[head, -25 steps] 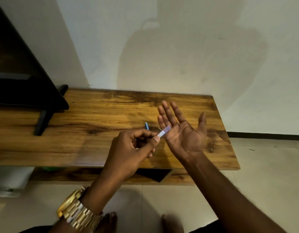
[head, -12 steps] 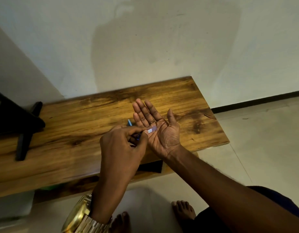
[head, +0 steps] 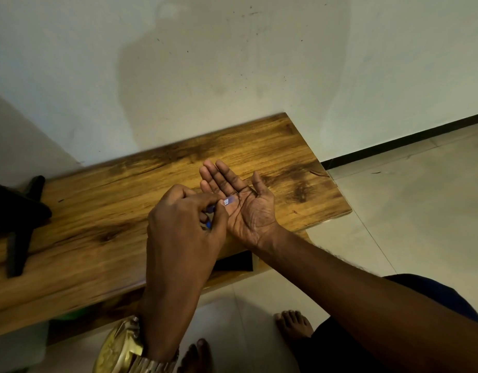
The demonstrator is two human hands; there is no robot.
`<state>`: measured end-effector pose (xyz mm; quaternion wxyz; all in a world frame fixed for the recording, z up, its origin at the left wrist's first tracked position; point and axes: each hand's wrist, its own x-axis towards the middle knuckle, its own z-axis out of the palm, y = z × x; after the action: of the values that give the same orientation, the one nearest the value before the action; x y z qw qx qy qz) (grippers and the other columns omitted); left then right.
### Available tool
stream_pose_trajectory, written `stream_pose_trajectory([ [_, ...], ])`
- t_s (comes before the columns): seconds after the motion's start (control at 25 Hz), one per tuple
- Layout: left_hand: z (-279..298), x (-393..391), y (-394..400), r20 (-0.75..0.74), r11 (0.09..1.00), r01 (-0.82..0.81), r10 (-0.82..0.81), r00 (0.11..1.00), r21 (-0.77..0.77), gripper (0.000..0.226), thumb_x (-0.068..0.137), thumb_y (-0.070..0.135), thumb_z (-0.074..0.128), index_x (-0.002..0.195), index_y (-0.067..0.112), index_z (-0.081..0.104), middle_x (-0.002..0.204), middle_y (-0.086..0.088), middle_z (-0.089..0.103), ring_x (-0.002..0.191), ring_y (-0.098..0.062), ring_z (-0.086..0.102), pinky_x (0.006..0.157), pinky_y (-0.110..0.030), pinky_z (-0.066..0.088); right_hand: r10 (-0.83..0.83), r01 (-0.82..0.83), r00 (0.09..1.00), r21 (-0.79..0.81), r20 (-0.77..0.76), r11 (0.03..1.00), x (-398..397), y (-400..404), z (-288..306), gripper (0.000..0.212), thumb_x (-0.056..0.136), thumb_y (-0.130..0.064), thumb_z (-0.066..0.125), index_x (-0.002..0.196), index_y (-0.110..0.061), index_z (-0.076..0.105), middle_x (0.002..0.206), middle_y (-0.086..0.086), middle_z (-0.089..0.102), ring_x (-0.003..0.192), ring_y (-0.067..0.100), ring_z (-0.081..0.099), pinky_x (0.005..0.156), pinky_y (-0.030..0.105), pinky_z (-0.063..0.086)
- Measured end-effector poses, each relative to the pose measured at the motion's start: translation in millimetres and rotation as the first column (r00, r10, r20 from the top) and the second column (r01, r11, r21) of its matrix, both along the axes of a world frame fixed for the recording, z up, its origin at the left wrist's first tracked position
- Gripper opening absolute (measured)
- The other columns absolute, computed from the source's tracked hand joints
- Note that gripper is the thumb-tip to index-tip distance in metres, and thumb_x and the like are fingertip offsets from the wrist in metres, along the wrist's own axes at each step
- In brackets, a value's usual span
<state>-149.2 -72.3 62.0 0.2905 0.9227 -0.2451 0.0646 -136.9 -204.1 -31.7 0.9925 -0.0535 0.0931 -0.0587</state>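
We pinch a small blue stick (head: 228, 202) onto our open palm.
Our left hand (head: 184, 224) curls round it and hides most of its length. Its pale tip points toward about 1 o'clock, along a 7-to-1 axis, and touches our right hand (head: 246, 208) — flat, palm up, holding nothing — above the wooden table (head: 98, 211). A dark stand (head: 20, 219) sits at 9 o'clock.

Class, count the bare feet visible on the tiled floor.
2: one foot lower right of centre, another foot cut off at the bottom edge beside the gold watch. Both partly hidden.
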Motion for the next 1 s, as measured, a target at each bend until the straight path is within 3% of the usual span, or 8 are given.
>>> stream_pose_trajectory([
  [0.2,-2,-3,2,0.050,0.992,0.057,-0.063,0.997,0.116,0.023,0.096,0.030,0.078,0.117,0.020,0.084,0.100,0.000,0.066,0.080,-0.015,0.063,0.062,-0.028,0.049,0.002,-0.002,1.000,0.012,-0.023,1.000,0,-1,-1,0.082,0.112,-0.058,0.026,0.134,0.012,0.064,0.140,0.032,0.068,0.142,0.040,0.054,0.109,0.051,0.048],
  [0.36,-4,-3,2,0.107,0.975,0.042,-0.067,0.992,0.217,0.024,0.095,0.032,0.078,0.118,0.026,0.081,0.103,0.000,0.065,0.082,-0.012,0.055,0.058,-0.025,0.039,0.003,-0.003,0.999,0.003,-0.048,1.000,2,-2,0,0.083,0.113,-0.056,0.025,0.128,0.012,0.068,0.130,0.032,0.073,0.128,0.043,0.066,0.114,0.051,0.046],
  [0.52,-7,-1,6,0.140,0.967,0.019,-0.056,0.989,0.253,0.026,0.094,0.035,0.077,0.119,0.028,0.080,0.104,0.001,0.067,0.083,-0.014,0.058,0.058,-0.025,0.040,0.001,-0.001,0.998,-0.012,-0.057,1.000,2,-2,0,0.083,0.113,-0.056,0.026,0.122,0.011,0.073,0.126,0.030,0.075,0.114,0.041,0.076,0.105,0.049,0.057],
  [0.76,-10,4,10,0.124,0.988,-0.008,-0.011,0.992,0.153,0.028,0.097,0.044,0.068,0.120,0.032,0.079,0.105,0.008,0.066,0.082,-0.012,0.063,0.054,-0.020,0.036,-0.022,0.021,0.995,-0.017,-0.099,1.000,3,-5,3,0.083,0.114,-0.054,0.025,0.115,0.012,0.075,0.120,0.030,0.076,0.118,0.041,0.070,0.103,0.050,0.052],
  [1.0,-19,8,16,0.021,1.000,-0.020,0.020,1.000,0.003,0.023,0.099,0.041,0.073,0.120,0.035,0.081,0.105,0.007,0.070,0.075,-0.002,0.060,0.056,-0.021,0.040,-0.074,0.073,0.989,-0.010,-0.127,0.997,6,-22,14,0.080,0.114,-0.053,0.026,0.116,0.011,0.074,0.117,0.029,0.078,0.106,0.038,0.079,0.103,0.048,0.056],
])
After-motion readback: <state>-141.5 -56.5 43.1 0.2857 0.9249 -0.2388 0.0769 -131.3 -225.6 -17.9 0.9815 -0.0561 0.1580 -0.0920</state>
